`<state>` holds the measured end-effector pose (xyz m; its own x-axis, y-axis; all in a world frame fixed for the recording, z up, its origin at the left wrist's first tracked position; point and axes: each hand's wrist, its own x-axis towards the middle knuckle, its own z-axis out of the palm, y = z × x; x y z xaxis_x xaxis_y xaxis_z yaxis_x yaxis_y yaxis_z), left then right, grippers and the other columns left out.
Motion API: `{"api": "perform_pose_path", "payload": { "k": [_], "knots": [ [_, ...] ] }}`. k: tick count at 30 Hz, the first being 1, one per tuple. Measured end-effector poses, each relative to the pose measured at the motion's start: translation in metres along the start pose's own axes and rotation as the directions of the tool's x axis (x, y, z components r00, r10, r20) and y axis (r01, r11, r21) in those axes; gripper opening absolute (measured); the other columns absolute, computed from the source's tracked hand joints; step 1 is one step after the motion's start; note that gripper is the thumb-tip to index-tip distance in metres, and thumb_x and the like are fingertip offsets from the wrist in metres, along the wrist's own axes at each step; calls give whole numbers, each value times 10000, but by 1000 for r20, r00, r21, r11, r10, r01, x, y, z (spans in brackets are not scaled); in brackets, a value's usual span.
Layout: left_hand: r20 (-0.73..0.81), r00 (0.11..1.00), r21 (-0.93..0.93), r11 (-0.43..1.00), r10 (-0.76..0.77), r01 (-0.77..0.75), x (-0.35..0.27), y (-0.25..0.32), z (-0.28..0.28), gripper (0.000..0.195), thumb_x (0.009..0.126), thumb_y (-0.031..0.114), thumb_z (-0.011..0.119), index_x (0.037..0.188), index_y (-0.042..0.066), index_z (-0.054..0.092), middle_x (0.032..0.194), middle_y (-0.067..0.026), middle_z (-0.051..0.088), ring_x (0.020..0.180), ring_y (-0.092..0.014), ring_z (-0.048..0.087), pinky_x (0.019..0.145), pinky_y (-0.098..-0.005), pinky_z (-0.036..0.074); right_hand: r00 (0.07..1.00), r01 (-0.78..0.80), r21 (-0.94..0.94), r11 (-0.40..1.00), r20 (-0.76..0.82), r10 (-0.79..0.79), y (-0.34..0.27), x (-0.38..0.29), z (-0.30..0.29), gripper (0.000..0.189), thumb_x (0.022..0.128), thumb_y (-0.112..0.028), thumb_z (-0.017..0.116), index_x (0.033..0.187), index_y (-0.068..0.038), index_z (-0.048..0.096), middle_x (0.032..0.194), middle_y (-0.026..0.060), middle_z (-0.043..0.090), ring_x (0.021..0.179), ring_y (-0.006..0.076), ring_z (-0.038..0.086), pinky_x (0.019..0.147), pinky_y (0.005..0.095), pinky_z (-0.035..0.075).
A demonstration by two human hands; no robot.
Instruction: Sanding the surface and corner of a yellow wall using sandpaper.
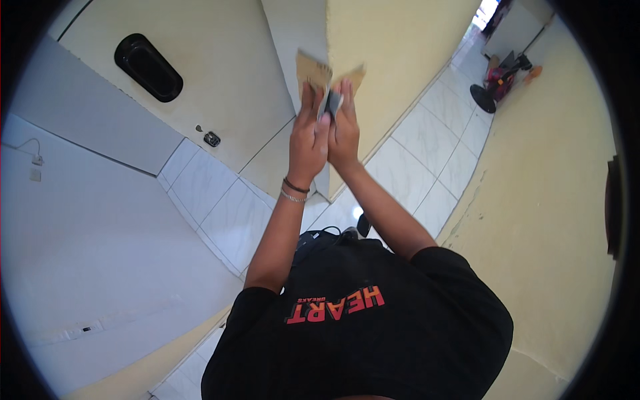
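My left hand (pixel 308 150), with a dark band and a silvery bracelet at its wrist, holds brown-backed sandpaper (pixel 313 70) with printing on the back. My right hand (pixel 345 135) grips the other brown part of it, palm facing the left hand. Both hands are raised in front of me, fingers pointing away, at the wall's outer corner (pixel 328 30). Grey abrasive shows between the hands. Whether it is one folded sheet or two pieces, I cannot tell. The fingers partly hide the sandpaper, and its contact with the corner is unclear.
On a cream panel (pixel 225 65) at the left are a black oblong fixture (pixel 149 67) and a small lock-like fitting (pixel 212 139). White tiled floor (pixel 410 150) runs below. Assorted objects (pixel 500 82) stand far right. A cabled black device (pixel 312 242) is at my waist.
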<state>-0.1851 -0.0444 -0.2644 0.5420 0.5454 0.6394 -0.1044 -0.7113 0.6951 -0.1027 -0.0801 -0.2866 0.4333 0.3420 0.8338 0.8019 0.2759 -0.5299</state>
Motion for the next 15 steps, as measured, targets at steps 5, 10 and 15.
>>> {"api": "perform_pose_path", "payload": {
  "k": [5,10,15],
  "knots": [
    [-10,987,-8,987,-159,159,-57,-15,34,447,937,222,368,1311,-24,364,1375,-272,280,1281,-391,279,1033,-404,259,988,-29,-102,994,148,44,32,-59,-11,419,852,-154,480,1210,64,472,1368,254,312,1265,425,296,1018,451,285],
    [-98,986,100,987,133,-123,-3,17,19,458,925,175,407,1335,-15,332,1416,-226,240,1311,-350,249,1050,-375,233,998,16,79,997,62,-21,4,27,-9,472,845,-214,508,1241,37,452,1395,238,273,1284,414,267,1018,460,286],
    [-59,992,152,983,114,-104,-8,14,18,452,928,179,402,1326,-24,341,1405,-238,252,1307,-359,253,1052,-386,227,992,44,44,998,113,-49,13,13,-12,476,847,-218,516,1253,21,444,1375,232,314,1274,408,292,1025,453,279]
  ]
}}
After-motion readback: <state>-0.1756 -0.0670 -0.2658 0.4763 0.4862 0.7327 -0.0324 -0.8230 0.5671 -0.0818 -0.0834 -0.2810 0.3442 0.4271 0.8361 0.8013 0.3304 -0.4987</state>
